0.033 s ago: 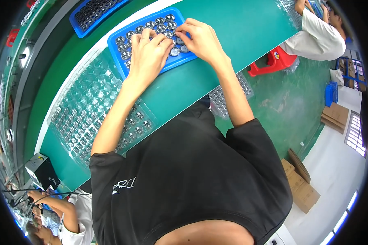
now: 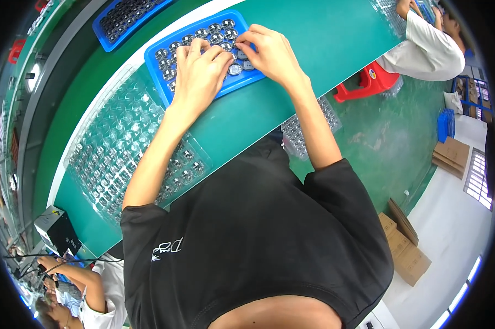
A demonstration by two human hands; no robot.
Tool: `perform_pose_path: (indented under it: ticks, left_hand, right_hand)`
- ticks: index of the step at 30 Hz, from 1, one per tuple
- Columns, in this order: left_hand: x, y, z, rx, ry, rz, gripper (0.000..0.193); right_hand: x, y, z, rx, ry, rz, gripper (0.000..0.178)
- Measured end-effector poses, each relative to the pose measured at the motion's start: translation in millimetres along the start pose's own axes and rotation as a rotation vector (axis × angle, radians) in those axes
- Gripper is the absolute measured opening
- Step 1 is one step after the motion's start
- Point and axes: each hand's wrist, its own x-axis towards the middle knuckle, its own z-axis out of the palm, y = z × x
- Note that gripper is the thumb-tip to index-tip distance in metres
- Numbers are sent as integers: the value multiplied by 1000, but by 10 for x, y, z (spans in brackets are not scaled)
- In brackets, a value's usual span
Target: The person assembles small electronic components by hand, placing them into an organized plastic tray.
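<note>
A blue tray (image 2: 150,57) on the table holds rows of small round parts (image 2: 214,27), black and silver with clear rims. Over its middle is my left hand (image 2: 201,68), fingers bent down onto the parts and tips partly hidden. At the tray's right side, my right hand (image 2: 266,52) has thumb and index finger pinched close together, facing the left fingertips. Whatever lies between the fingers is too small to make out. Just below the hands, a few parts with a paler grey face (image 2: 235,69) sit in the tray.
Clear plastic blister trays (image 2: 113,148) with similar parts cover the table (image 2: 247,118) at left. Another blue tray (image 2: 107,35) stands beyond the pale edge strip. A black box with cables (image 2: 58,233) sits at lower left. Co-workers (image 2: 431,49) sit at both ends; a red stool (image 2: 365,85) stands right.
</note>
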Motion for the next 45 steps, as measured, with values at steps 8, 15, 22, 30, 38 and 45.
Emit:
perform_pose_path:
  ticks: [8, 15, 22, 30, 38, 45]
  left_hand:
    - [23, 8, 5, 36, -12, 23, 13]
    - [6, -8, 37, 26, -9, 24, 16]
    - [-11, -4, 35, 13, -12, 13, 18]
    - [-21, -14, 45, -23, 17, 7, 12]
    - [-15, -13, 35, 16, -5, 17, 12]
    - [-31, -81, -332, -122, 106, -25, 20]
  right_hand:
    - [9, 34, 16, -1, 30, -28, 11]
    - [25, 11, 7, 0, 51, -24, 11]
    - [17, 19, 28, -7, 41, -30, 10]
    - [10, 17, 37, -15, 17, -35, 11]
    - [26, -29, -16, -58, -53, 1, 13]
    - [105, -28, -68, -94, -147, 1, 13]
